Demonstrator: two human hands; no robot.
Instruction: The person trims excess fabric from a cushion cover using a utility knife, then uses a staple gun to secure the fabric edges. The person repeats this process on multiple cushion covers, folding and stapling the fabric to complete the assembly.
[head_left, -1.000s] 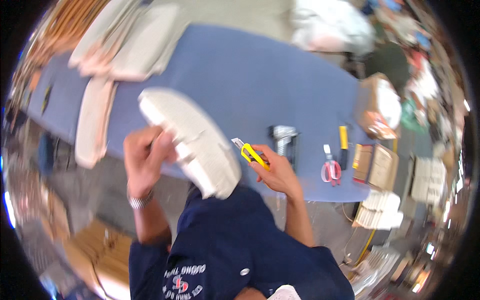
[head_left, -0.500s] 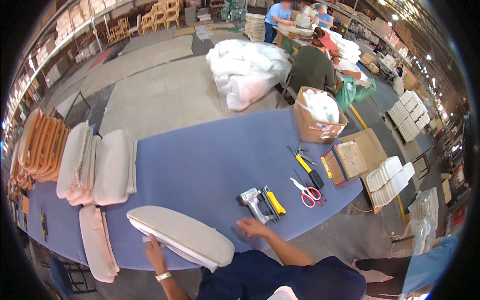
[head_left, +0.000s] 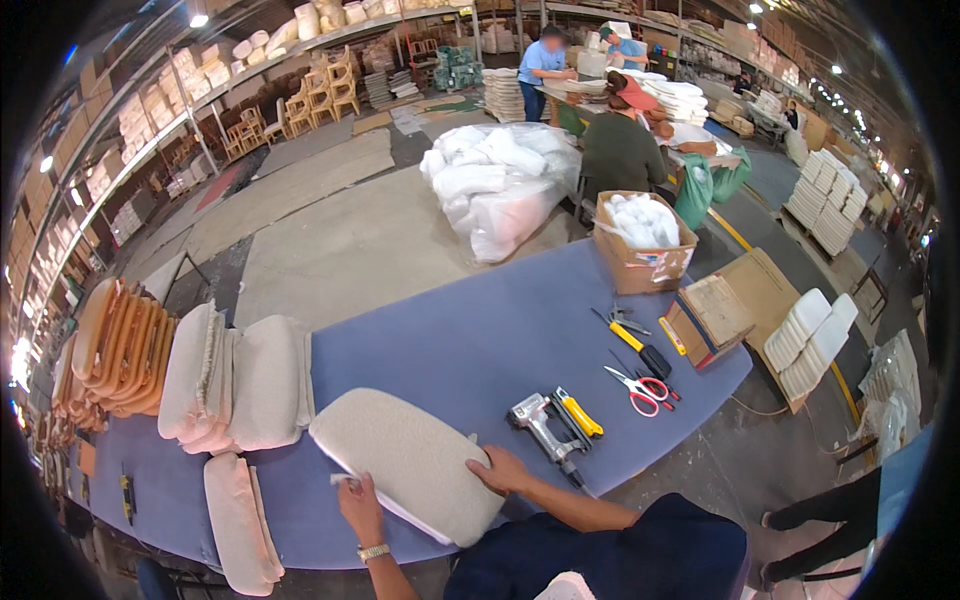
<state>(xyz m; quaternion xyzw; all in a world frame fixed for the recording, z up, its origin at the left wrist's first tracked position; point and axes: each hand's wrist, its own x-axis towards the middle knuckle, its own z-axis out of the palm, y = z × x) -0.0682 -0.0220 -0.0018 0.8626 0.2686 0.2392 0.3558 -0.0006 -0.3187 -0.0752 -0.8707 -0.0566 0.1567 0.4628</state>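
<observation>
A padded seat cushion [head_left: 400, 455] in pale beige fabric lies at the table's near edge, close to my body. White lining shows along its near left side. My left hand [head_left: 362, 508] is closed on that side, pinching the edge where a bit of white material sticks out. On the cushion's right edge rests my right hand [head_left: 502, 470], gripping it with the thumb side on top; some fingertips are hidden. Right of the cushion, a metal staple gun [head_left: 545, 430] lies beside a yellow-handled tool [head_left: 580, 412]. Red-handled scissors [head_left: 640, 390] lie farther right.
Stacked beige covered cushions [head_left: 270, 385] and orange-brown pads [head_left: 125, 350] fill the table's left end. A carton of white stuffing [head_left: 645, 250] stands at the far right corner, near a smaller box [head_left: 708, 315]. Beyond are a large bag of white filling [head_left: 505, 180] and co-workers.
My right hand has come from beside the cushion onto its right edge. The cushion has turned from tilted to flatter, showing more of its top. My view has shifted slightly.
</observation>
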